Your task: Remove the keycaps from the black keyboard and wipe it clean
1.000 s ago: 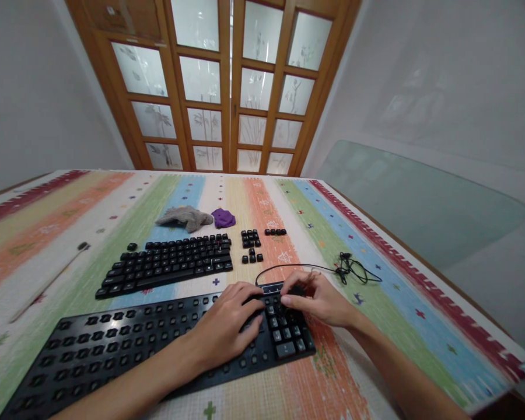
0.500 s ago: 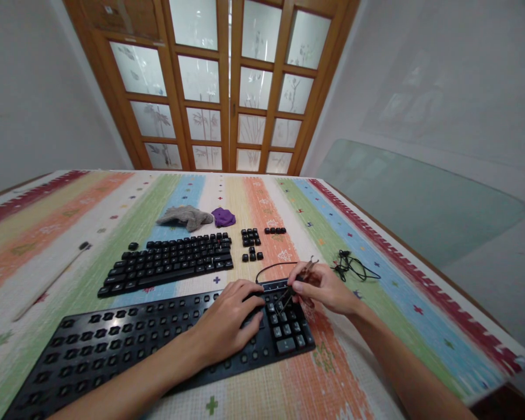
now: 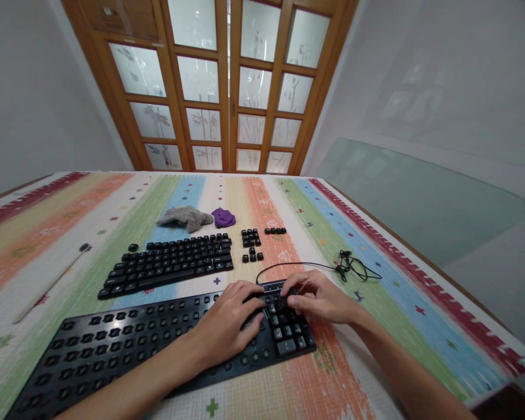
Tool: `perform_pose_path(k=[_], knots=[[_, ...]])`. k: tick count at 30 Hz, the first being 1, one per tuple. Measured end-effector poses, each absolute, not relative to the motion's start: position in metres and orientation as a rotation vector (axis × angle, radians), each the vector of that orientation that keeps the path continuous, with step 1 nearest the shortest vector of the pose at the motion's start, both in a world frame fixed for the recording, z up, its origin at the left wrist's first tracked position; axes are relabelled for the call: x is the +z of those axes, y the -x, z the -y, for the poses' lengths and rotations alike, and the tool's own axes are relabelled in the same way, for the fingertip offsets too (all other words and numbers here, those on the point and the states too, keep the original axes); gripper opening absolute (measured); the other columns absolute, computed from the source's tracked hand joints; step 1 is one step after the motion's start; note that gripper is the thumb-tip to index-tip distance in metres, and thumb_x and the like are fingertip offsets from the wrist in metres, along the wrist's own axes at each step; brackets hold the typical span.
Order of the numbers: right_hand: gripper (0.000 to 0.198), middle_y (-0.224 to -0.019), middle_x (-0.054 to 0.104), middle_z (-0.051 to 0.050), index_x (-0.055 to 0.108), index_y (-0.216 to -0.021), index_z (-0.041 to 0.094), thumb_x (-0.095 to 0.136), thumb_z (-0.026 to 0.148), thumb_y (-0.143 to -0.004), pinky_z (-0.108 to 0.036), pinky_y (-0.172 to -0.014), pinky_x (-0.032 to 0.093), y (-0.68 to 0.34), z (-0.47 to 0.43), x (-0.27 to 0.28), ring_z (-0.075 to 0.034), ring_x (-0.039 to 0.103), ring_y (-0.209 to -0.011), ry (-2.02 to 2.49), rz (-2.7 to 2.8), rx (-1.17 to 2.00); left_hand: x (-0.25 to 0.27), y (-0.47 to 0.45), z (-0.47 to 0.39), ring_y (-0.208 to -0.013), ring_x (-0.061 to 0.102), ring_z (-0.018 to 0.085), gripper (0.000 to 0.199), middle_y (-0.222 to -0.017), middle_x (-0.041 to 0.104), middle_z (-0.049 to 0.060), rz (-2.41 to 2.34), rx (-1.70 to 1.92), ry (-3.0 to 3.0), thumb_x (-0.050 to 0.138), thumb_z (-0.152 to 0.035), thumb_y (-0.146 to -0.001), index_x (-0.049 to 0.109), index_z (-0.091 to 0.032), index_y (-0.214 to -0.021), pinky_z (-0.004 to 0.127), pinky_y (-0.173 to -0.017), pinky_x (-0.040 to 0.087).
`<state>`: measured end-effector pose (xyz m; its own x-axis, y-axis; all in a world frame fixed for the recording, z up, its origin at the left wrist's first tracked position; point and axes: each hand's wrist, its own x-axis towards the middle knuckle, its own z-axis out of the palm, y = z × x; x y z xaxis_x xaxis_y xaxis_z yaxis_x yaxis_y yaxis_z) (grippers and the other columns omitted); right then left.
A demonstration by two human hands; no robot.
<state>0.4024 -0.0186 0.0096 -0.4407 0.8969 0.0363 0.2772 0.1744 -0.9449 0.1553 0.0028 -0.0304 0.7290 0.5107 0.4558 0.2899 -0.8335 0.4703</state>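
Observation:
A black keyboard base [image 3: 126,335] lies at the front with most of its key sockets bare. Keycaps [image 3: 287,331] still sit on its number pad at the right end. My left hand [image 3: 225,318] rests on the keyboard just left of the pad, fingers spread. My right hand [image 3: 317,296] is over the pad's upper right part, fingers bent around a thin metal wire keycap puller [image 3: 305,281]. Only bits of the puller show; my fingers hide the rest. Whether a keycap is in its wires I cannot tell.
Removed keycaps [image 3: 170,262] lie in rows behind the keyboard, with smaller groups [image 3: 251,237] to their right. A grey cloth [image 3: 186,218] and a purple lump [image 3: 223,218] sit farther back. A long-handled brush [image 3: 52,283] lies left; the black cable [image 3: 354,267] coils right.
My right hand has turned and lowered onto the number pad. The puller, which stuck out above and below my fingers, is now mostly hidden. My left hand has stayed in place.

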Motion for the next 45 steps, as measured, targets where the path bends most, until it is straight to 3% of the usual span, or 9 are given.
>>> perform_pose_path(k=[4, 11, 18, 25, 33, 45], knots=[[0.033, -0.074, 0.062, -0.002, 0.066, -0.082, 0.016, 0.062, 0.048, -0.089, -0.024, -0.059, 0.044, -0.406, 0.017, 0.01, -0.013, 0.057, -0.066, 1.08, 1.85, 1.027, -0.03, -0.155, -0.002, -0.113, 0.054, 0.024, 0.016, -0.117, 0.061, 0.01, -0.618, 0.813, -2.556, 0.056, -0.015, -0.09, 0.064, -0.019, -0.104, 0.046, -0.097, 0.048], [0.031, -0.073, 0.064, -0.003, 0.07, -0.088, 0.015, 0.067, 0.046, -0.085, -0.024, -0.056, 0.044, -0.393, 0.022, 0.005, -0.013, 0.058, -0.062, 1.132, 1.948, 1.206, -0.029, -0.155, -0.002, -0.111, 0.054, 0.025, 0.016, -0.116, 0.061, 0.009, -0.622, 0.816, -2.563, 0.055, -0.016, -0.091, 0.064, -0.019, -0.105, 0.047, -0.095, 0.049], [0.029, -0.072, 0.06, -0.001, 0.063, -0.08, 0.017, 0.058, 0.043, -0.092, -0.026, -0.062, 0.045, -0.403, 0.02, 0.014, -0.013, 0.057, -0.066, 1.062, 1.87, 0.931, -0.029, -0.155, -0.003, -0.11, 0.054, 0.024, 0.016, -0.116, 0.061, 0.009, -0.619, 0.801, -2.565, 0.054, -0.016, -0.092, 0.063, -0.018, -0.104, 0.046, -0.096, 0.048], [0.035, -0.085, 0.068, -0.006, 0.063, -0.072, 0.016, 0.061, 0.047, -0.09, -0.026, -0.06, 0.048, -0.391, 0.023, 0.006, -0.015, 0.06, -0.073, 1.097, 1.932, 1.028, -0.027, -0.156, -0.002, -0.111, 0.054, 0.024, 0.017, -0.117, 0.061, 0.009, -0.629, 0.794, -2.566, 0.056, -0.015, -0.091, 0.064, -0.019, -0.106, 0.046, -0.096, 0.048], [0.029, -0.079, 0.063, -0.004, 0.065, -0.088, 0.016, 0.059, 0.044, -0.092, -0.024, -0.053, 0.046, -0.388, 0.024, -0.001, -0.012, 0.055, -0.059, 1.203, 1.848, 0.971, -0.026, -0.156, -0.002, -0.111, 0.055, 0.024, 0.017, -0.116, 0.061, 0.009, -0.626, 0.815, -2.561, 0.055, -0.016, -0.091, 0.064, -0.019, -0.105, 0.045, -0.095, 0.049], [0.03, -0.082, 0.069, -0.006, 0.067, -0.084, 0.017, 0.056, 0.043, -0.094, -0.029, -0.065, 0.047, -0.386, 0.027, 0.003, -0.018, 0.062, -0.074, 1.157, 2.02, 0.753, -0.029, -0.156, -0.002, -0.11, 0.055, 0.025, 0.019, -0.116, 0.062, 0.01, -0.623, 0.806, -2.579, 0.056, -0.016, -0.091, 0.064, -0.019, -0.108, 0.046, -0.095, 0.049]])
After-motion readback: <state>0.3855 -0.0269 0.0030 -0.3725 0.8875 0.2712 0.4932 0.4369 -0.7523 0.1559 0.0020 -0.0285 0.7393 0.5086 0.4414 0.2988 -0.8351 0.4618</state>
